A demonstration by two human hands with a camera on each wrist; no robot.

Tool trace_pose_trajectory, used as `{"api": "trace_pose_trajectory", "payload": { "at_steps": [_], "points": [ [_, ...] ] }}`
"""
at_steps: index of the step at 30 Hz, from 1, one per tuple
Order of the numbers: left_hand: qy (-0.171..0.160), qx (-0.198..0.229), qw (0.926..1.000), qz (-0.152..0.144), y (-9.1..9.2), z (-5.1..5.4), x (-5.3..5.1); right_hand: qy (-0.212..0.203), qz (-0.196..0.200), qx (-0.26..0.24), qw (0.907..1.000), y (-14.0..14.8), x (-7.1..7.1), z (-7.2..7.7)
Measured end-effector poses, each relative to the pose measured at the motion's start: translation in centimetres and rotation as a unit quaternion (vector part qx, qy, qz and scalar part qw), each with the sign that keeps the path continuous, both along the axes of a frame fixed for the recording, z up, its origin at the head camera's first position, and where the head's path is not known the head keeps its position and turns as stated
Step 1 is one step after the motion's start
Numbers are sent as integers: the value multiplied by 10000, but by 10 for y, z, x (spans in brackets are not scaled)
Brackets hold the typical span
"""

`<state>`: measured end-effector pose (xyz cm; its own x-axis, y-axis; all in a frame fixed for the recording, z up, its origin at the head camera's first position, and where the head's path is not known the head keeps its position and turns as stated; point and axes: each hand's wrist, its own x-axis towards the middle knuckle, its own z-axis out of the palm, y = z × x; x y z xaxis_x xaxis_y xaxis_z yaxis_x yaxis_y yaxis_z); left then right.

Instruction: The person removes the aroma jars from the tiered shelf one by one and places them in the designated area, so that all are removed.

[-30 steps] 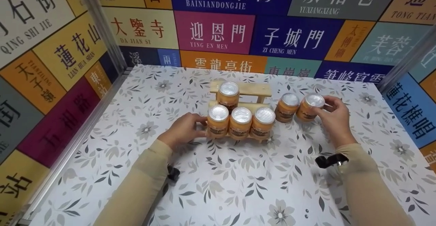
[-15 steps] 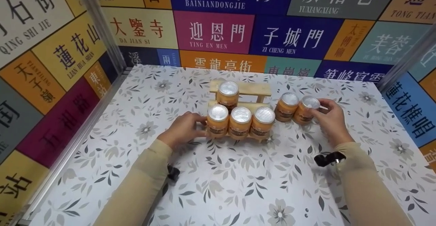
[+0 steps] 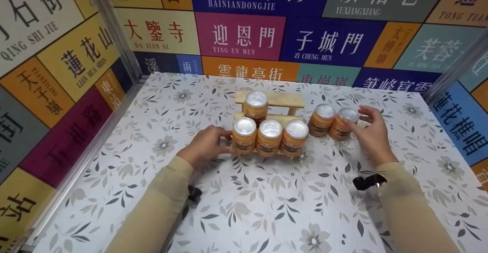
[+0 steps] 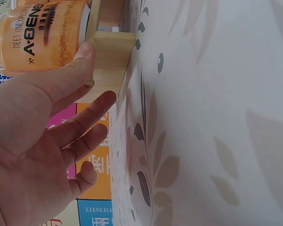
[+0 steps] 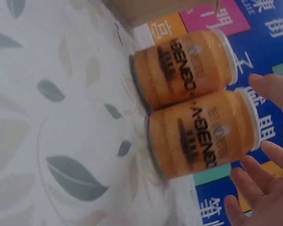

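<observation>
On the lower step of a small tiered wooden stand, three orange cans with silver lids stand in a row. Another orange can sits higher up, at the left. My left hand holds the stand's left end; in the left wrist view its thumb lies on the wooden edge, the other fingers loosely spread. To the right of the stand, two more cans stand upright side by side on the table: the inner can and the outer can. My right hand, fingers apart, is beside the outer can's lid without gripping it.
A white cloth with a grey leaf pattern covers the table. Panels with colourful street-name signs rise behind it and along both sides. Clear corner strips join the panels.
My right hand has slid the outer can left against the inner can, then loosened its fingers from it. My left hand and the stand have stayed put.
</observation>
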<state>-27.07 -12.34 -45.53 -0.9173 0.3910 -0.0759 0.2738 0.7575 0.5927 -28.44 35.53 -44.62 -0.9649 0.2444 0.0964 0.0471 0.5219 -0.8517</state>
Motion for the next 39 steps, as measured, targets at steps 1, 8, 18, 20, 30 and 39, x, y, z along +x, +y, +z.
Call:
{"api": "trace_pose_trajectory", "payload": {
  "at_steps": [1,8,18,20,30,39],
  "points": [
    [-26,-1,10000,14,0,0,0,74,-66,54,9999,-3,2,2],
    [-57,-78,9999,97,1,0,0,1027,-145,206,9944,-30,12,18],
    [97,-30,9999,-71,0,-1,-2,1168,640,-75,9911,-80,27,37],
    [114,15,9999,-126,0,-1,-3,950,878,-140,9915,-90,30,41],
    [-67,167,9996,-197,1,-3,-2,576,1666,-380,9836,-127,35,54],
    [-11,181,9997,-156,0,-2,-3,944,2246,-299,9694,-155,26,57]
  ]
}}
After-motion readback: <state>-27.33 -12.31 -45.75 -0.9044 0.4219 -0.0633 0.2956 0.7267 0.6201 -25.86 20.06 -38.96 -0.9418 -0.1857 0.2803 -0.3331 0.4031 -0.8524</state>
